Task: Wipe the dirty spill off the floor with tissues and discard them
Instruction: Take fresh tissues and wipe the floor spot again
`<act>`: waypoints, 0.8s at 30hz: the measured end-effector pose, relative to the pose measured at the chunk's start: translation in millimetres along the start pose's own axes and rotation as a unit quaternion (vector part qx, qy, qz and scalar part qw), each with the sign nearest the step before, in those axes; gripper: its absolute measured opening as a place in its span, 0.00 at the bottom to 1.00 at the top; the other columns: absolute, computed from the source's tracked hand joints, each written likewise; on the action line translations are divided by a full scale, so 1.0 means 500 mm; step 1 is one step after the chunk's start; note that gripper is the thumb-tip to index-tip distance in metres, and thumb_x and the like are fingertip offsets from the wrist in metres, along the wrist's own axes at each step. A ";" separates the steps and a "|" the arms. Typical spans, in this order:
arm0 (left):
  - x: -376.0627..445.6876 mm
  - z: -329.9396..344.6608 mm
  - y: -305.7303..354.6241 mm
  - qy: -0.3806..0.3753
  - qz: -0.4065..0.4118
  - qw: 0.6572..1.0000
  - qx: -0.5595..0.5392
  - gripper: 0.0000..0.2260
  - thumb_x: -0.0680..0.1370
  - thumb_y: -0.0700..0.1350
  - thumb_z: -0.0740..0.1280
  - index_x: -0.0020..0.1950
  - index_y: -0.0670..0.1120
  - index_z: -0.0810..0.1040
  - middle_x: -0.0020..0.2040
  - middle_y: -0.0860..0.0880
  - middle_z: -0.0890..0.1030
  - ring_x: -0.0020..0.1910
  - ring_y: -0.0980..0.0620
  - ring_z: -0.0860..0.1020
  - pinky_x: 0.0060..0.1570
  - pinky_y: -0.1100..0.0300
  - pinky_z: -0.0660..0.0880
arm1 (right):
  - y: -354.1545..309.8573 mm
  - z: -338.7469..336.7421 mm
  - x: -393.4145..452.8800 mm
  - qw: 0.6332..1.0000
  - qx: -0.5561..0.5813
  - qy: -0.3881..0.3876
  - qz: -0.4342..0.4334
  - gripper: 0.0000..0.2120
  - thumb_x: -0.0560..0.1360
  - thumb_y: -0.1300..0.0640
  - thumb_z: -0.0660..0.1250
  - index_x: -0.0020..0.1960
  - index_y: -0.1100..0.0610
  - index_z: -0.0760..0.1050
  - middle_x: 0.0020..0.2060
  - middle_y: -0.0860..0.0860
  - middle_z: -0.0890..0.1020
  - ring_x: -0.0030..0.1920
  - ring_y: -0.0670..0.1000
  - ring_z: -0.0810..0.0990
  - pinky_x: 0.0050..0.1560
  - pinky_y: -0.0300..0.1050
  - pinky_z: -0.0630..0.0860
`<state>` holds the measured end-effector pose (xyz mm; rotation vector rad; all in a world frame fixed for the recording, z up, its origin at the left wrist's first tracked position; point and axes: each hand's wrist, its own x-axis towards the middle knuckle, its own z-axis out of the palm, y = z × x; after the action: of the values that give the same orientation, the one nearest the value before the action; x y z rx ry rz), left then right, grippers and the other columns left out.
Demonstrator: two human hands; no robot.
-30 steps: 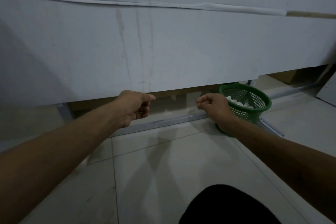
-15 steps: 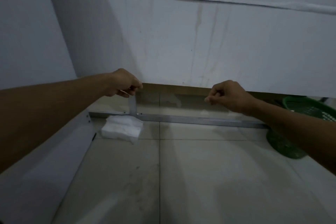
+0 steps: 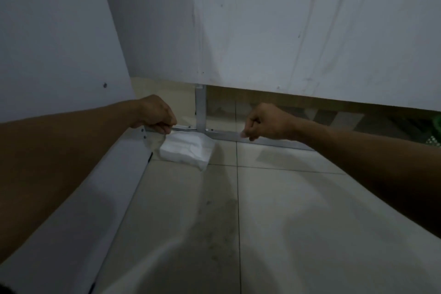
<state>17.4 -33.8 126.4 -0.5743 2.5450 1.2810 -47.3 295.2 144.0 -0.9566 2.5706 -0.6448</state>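
Note:
A white pack of tissues (image 3: 188, 150) lies on the tiled floor in the corner, against a metal floor rail (image 3: 269, 139). My left hand (image 3: 156, 114) hovers just above and left of the pack, fingers curled, nothing visibly held. Off to the right of the pack, my right hand (image 3: 265, 122) hangs over the rail in a loose fist with nothing in it. A faint dark smudgy spill (image 3: 214, 224) marks the floor tiles in the near middle. Only a sliver of the green basket (image 3: 435, 132) shows at the right edge.
White panels (image 3: 286, 31) close the space ahead and on the left, with a gap beneath the far one. A vertical metal post (image 3: 200, 107) stands behind the tissue pack. Pale floor tiles (image 3: 310, 222) spread toward me.
The view has swung left and closer to the corner. The basket has slid almost out of frame at right. My left hand has dropped nearer the tissue pack.

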 end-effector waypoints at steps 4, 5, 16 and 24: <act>0.039 0.006 -0.045 0.003 -0.001 1.000 -0.020 0.04 0.77 0.31 0.72 0.50 0.31 0.82 0.49 0.29 0.83 0.33 0.46 0.84 0.32 0.60 0.84 | 0.021 0.076 0.055 0.999 0.023 -0.032 0.010 0.13 0.77 0.53 0.74 0.43 0.64 0.84 0.37 0.53 0.87 0.35 0.43 0.85 0.38 0.35 0.81; 0.049 0.009 -0.060 0.004 -0.008 1.000 -0.018 0.05 0.77 0.31 0.72 0.51 0.32 0.82 0.50 0.29 0.83 0.35 0.45 0.84 0.32 0.60 0.84 | 0.027 0.095 0.072 0.999 0.026 -0.030 0.016 0.10 0.79 0.56 0.72 0.45 0.63 0.84 0.38 0.53 0.87 0.37 0.45 0.86 0.39 0.37 0.81; 0.138 0.054 -0.126 0.027 -0.036 0.998 -0.040 0.24 0.72 0.33 0.78 0.67 0.41 0.77 0.56 0.35 0.81 0.36 0.43 0.83 0.32 0.58 0.84 | 0.059 0.245 0.213 0.994 0.062 0.015 0.085 0.21 0.73 0.52 0.79 0.63 0.56 0.81 0.53 0.53 0.84 0.51 0.51 0.82 0.53 0.44 0.79; 0.177 0.081 -0.164 0.008 -0.045 0.996 -0.074 0.17 0.73 0.33 0.77 0.60 0.31 0.79 0.47 0.31 0.85 0.34 0.44 0.85 0.43 0.52 0.86 | 0.057 0.282 0.250 0.955 0.216 0.085 0.184 0.20 0.73 0.59 0.79 0.63 0.61 0.81 0.57 0.58 0.84 0.57 0.58 0.83 0.63 0.56 0.80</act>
<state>-24.4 -66.4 10.6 -0.7243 2.4200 1.4471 -90.4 187.7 -7.0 -0.2813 2.4896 -1.1497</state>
